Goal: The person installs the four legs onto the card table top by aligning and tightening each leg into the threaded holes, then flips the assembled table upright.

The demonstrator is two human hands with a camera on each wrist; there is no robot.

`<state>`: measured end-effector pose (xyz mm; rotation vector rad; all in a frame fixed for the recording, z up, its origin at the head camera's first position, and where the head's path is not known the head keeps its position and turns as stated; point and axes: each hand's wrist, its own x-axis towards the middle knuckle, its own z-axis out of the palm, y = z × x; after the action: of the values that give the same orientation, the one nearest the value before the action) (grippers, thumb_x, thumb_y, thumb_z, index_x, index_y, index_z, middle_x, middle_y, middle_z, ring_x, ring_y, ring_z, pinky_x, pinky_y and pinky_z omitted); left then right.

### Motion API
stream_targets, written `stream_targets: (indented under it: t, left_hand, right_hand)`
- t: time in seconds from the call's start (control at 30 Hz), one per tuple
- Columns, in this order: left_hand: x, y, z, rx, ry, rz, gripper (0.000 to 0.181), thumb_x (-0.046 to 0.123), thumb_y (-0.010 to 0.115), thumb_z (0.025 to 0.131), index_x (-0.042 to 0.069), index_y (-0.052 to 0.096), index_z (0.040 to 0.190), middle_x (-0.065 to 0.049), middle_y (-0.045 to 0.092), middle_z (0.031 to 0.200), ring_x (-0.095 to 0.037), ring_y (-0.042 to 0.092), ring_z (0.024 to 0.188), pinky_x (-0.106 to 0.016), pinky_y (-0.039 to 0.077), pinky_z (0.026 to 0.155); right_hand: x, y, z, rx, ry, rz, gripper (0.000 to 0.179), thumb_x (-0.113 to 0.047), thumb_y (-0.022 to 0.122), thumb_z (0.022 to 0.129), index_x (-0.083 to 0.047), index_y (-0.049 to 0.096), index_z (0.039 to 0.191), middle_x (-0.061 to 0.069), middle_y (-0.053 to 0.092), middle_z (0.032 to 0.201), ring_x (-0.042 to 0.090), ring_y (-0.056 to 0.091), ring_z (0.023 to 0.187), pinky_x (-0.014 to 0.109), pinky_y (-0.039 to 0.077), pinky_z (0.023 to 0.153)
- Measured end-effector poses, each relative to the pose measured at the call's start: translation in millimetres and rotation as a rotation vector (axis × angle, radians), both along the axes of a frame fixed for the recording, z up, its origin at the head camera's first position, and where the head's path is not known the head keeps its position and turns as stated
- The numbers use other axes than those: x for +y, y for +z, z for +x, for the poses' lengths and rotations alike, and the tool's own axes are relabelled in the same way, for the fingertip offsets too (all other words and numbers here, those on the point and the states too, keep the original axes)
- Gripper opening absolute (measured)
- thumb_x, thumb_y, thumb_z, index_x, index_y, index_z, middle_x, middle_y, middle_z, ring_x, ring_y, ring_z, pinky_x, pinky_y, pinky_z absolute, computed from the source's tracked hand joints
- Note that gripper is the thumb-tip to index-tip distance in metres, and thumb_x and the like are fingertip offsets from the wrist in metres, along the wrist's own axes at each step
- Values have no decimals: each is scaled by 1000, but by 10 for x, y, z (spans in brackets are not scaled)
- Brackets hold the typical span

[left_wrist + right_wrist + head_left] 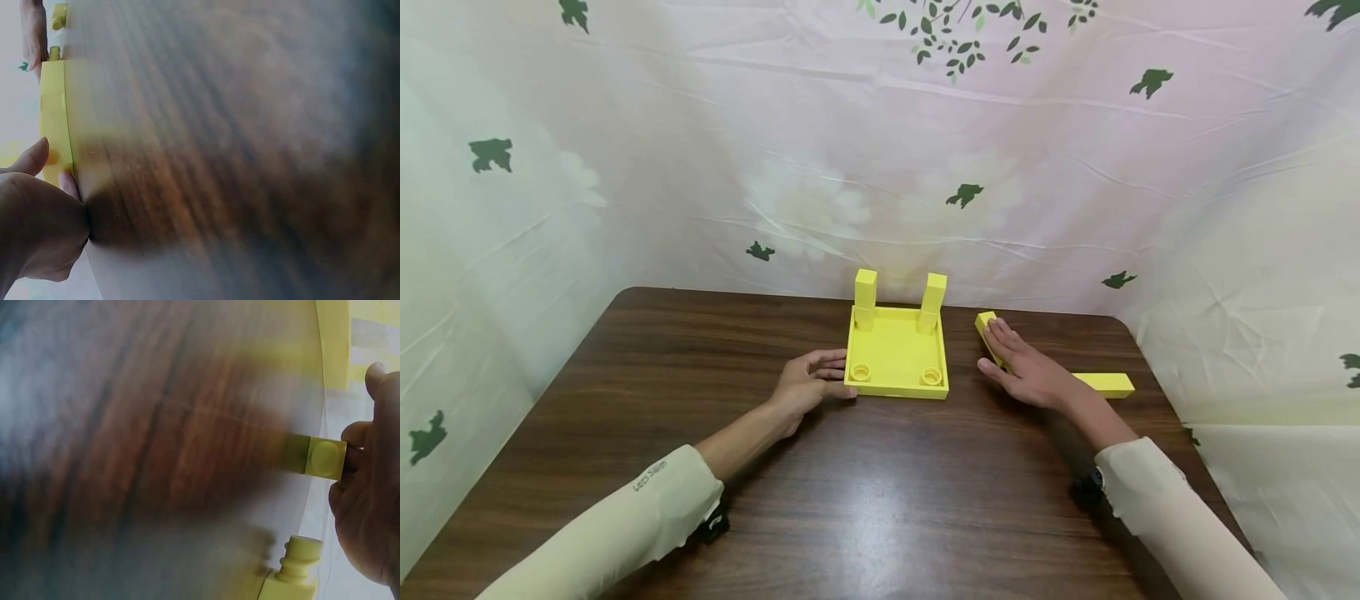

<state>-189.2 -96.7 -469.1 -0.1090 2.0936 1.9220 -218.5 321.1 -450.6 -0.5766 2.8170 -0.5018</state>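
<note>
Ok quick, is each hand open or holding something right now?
Left hand: closed, holding the tray at its near left corner.
Right hand: open, touching a block.

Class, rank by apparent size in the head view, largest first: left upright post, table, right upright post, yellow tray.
1. Table
2. Yellow tray
3. Left upright post and right upright post: too alike to rank
</note>
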Motion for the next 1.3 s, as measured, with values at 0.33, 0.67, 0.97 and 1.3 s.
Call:
stream_targets:
  t: [0.33,0.67,0.97,1.3]
  left_hand:
    - [-1,-4,-13,-7,0,2,74,-4,96,83,11,70,151,-15,73,148,-29,71,132,-26,60,103]
    - [-6,-17,-14,-7,7,5,73,-4,97,82,9,72,150,-16,75,145,-28,72,129,-24,61,101]
    - [-5,-21,-3,-10,-1,1,73,-4,97,83,10,72,149,-16,75,145,-29,72,130,-27,61,105]
    - [-15,-29,-30,-20,-1,-13,75,-1,98,82,12,71,151,-14,74,148,-29,71,133,-30,60,108]
  right_hand:
    - [15,8,-70,49,-61,-109,79,-54,51,119,-9,29,179,19,15,190,47,19,175,74,27,137]
    - [-133,80,-330,26,-352,-321,79,-41,77,108,-6,46,172,23,49,176,49,52,157,68,51,124]
    - [-205,19,-569,-7,-342,-359,76,-34,82,105,-4,52,168,24,53,172,48,48,160,65,48,129]
    - [-309,-44,-668,27,-303,-275,63,-27,75,110,-6,55,166,23,53,172,47,43,163,66,43,132]
